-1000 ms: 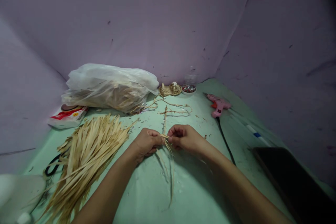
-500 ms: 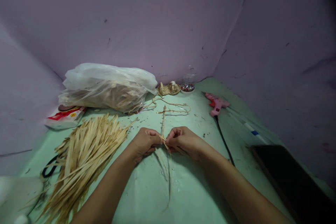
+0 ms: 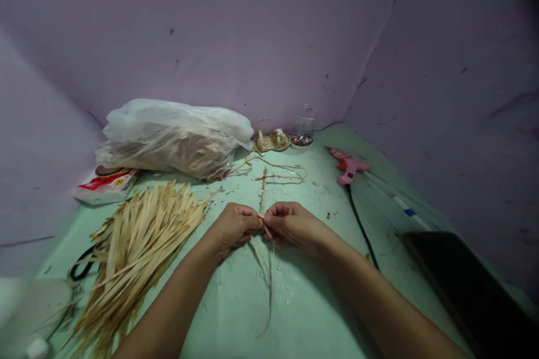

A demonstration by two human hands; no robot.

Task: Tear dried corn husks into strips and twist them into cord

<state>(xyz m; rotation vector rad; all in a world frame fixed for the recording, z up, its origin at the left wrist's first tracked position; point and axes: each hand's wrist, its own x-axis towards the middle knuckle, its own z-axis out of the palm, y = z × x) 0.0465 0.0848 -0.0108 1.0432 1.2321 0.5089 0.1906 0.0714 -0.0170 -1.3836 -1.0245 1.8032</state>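
My left hand (image 3: 233, 225) and my right hand (image 3: 292, 222) meet at the middle of the green table (image 3: 303, 303), both pinched shut on thin dry straw strands (image 3: 266, 258). A plaited straw cord (image 3: 264, 188) runs from the pinch away toward the back wall. Loose strand ends trail from my fingers toward me over the table. A large pile of flat straw strips (image 3: 138, 241) lies just left of my left forearm.
A clear plastic bag of straw (image 3: 177, 137) sits at the back left, a red-and-white packet (image 3: 107, 185) beside it. A small woven piece (image 3: 272, 141) and a jar of beads (image 3: 303, 133) stand by the wall. A pink glue gun (image 3: 348, 166) with black cable lies right; black scissors (image 3: 82, 266) left; dark slab (image 3: 463, 286) near right.
My hands have stayed together on the strands, the fingers shifting slightly at the pinch. The trailing strand ends have swung a little to the left.
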